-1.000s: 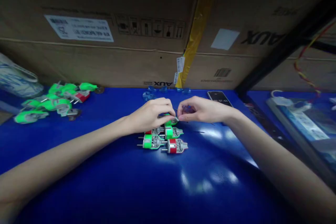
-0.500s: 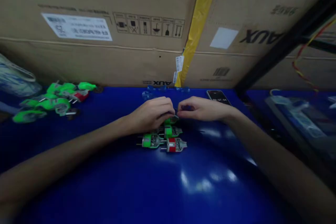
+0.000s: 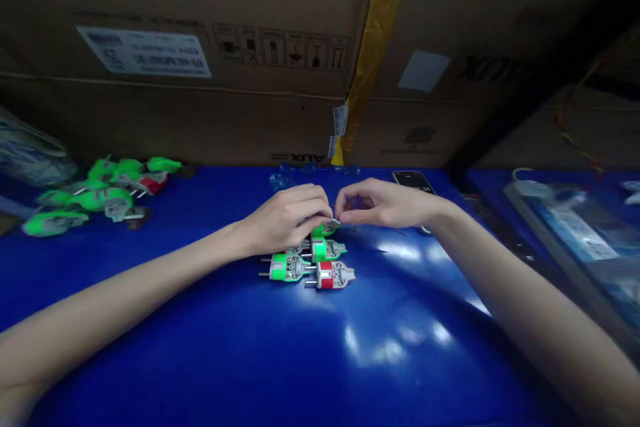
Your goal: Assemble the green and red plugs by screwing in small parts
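Note:
My left hand (image 3: 293, 217) is closed, its fingertips pinched at the far edge of a green power plug (image 3: 324, 229), whose inside faces up. My right hand (image 3: 383, 203) comes in from the other side with thumb and forefinger pinched together at the same plug's narrow end. Whatever small thing lies between those fingertips is hidden. Nearer me lie another green plug (image 3: 327, 249), a red-and-white plug (image 3: 334, 275) and a further green plug (image 3: 289, 268), all uncovered, with their pins pointing left. Part of a red plug shows beneath my left hand.
A pile of green and red plugs (image 3: 103, 192) lies at the left. Clear bluish plastic pieces (image 3: 280, 181) sit along the back by a large cardboard box (image 3: 240, 123). Behind my right hand lies a phone (image 3: 413, 179). A plastic-covered item (image 3: 575, 213) is at the far right.
My right hand's fingers have shifted slightly and curl more at the plug's end. My left hand and the plugs have hardly moved. The box looks darker.

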A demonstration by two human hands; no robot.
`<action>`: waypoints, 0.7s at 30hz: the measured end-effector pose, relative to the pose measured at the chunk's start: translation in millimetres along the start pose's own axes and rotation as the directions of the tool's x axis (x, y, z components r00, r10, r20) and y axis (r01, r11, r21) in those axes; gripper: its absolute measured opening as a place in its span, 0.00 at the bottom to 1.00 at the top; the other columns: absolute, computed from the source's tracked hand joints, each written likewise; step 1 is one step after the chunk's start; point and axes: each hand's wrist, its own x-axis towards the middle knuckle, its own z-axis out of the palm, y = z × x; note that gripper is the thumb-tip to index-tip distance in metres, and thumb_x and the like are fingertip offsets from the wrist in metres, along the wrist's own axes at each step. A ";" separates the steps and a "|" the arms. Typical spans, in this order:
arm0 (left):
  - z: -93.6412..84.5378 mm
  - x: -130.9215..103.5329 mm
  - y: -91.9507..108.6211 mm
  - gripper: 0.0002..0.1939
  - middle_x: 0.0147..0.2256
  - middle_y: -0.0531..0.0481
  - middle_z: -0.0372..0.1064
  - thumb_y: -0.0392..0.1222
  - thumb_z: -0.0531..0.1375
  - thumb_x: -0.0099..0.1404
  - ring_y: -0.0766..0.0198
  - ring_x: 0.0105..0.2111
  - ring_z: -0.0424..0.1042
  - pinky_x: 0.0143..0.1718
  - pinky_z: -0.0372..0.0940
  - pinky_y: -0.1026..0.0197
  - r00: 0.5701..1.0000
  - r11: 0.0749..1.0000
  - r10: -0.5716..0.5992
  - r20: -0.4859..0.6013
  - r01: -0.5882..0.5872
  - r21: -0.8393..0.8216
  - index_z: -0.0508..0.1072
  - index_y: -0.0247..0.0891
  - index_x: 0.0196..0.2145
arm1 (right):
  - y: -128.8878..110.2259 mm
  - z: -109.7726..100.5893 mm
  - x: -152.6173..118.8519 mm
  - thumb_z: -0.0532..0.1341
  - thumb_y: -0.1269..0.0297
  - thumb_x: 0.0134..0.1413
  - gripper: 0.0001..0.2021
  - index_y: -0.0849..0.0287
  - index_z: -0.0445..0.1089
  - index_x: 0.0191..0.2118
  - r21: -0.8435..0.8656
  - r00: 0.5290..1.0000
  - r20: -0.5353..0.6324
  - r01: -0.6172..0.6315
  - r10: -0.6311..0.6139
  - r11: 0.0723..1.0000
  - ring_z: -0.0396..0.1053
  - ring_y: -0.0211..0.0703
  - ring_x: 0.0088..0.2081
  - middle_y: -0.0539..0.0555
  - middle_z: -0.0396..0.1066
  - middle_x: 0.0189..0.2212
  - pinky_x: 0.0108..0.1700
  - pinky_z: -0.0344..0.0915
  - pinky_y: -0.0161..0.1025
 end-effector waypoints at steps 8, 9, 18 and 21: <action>0.6 -0.4 -0.2 0.09 0.36 0.45 0.71 0.38 0.55 0.72 0.63 0.38 0.70 0.42 0.66 0.61 0.999 0.999 -0.035 0.005 0.035 -0.038 0.74 0.34 0.37 | -0.5 -11.3 -6.5 0.60 0.63 0.54 0.07 0.62 0.73 0.33 -0.314 0.986 -0.112 -0.150 0.120 0.937 0.65 0.37 0.30 0.51 0.73 0.29 0.34 0.59 0.34; 0.8 -0.6 -0.6 0.09 0.36 0.45 0.71 0.38 0.55 0.72 0.63 0.38 0.70 0.42 0.66 0.61 0.999 0.998 -0.039 0.009 0.039 -0.042 0.74 0.34 0.37 | 1.5 -11.8 -7.0 0.61 0.64 0.53 0.06 0.61 0.74 0.33 -0.379 0.980 -0.112 -0.197 0.167 0.904 0.66 0.38 0.30 0.52 0.74 0.29 0.34 0.59 0.35; 2.5 -1.4 -2.4 0.09 0.35 0.46 0.71 0.38 0.57 0.70 0.63 0.37 0.70 0.41 0.64 0.63 0.998 0.998 -0.046 0.039 0.047 -0.032 0.74 0.33 0.36 | 22.9 2.4 1.1 0.63 0.68 0.50 0.05 0.58 0.76 0.33 -0.531 0.965 0.019 -0.213 0.262 0.820 0.71 0.42 0.34 0.53 0.77 0.32 0.33 0.60 0.35; 2.6 -1.2 -2.3 0.09 0.35 0.46 0.72 0.38 0.56 0.70 0.63 0.38 0.70 0.41 0.65 0.63 0.997 0.998 -0.058 0.058 0.060 -0.028 0.75 0.34 0.36 | 24.8 3.7 2.4 0.63 0.67 0.50 0.05 0.58 0.76 0.34 -0.531 0.967 0.020 -0.206 0.255 0.822 0.72 0.43 0.36 0.53 0.78 0.34 0.35 0.61 0.36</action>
